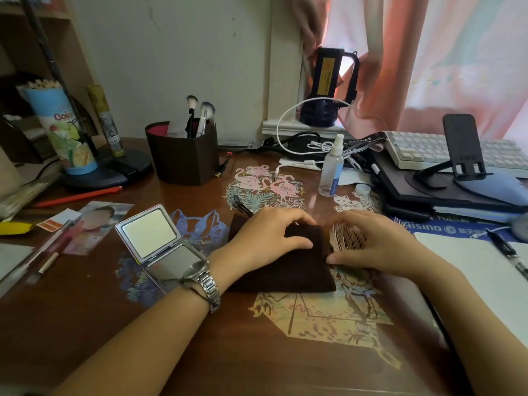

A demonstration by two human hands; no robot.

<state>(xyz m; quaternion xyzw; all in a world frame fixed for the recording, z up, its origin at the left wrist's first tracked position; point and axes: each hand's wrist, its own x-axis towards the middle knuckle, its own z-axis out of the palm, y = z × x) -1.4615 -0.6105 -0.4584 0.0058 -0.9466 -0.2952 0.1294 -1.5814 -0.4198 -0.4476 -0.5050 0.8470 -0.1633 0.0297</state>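
left hand [265, 238] grips the dark brown pouch [274, 275] near its right edge | right hand [377, 244] curls round the hairbrush [347, 234], thumb on the pouch edge | pouch lies flat on the desk [85, 310], just right of the open compact mirror [148, 234] | hairbrush touches the pouch's right end

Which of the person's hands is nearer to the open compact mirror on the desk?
Left. The left hand grips the brown pouch just right of the compact mirror; the right hand holds the brush farther right.
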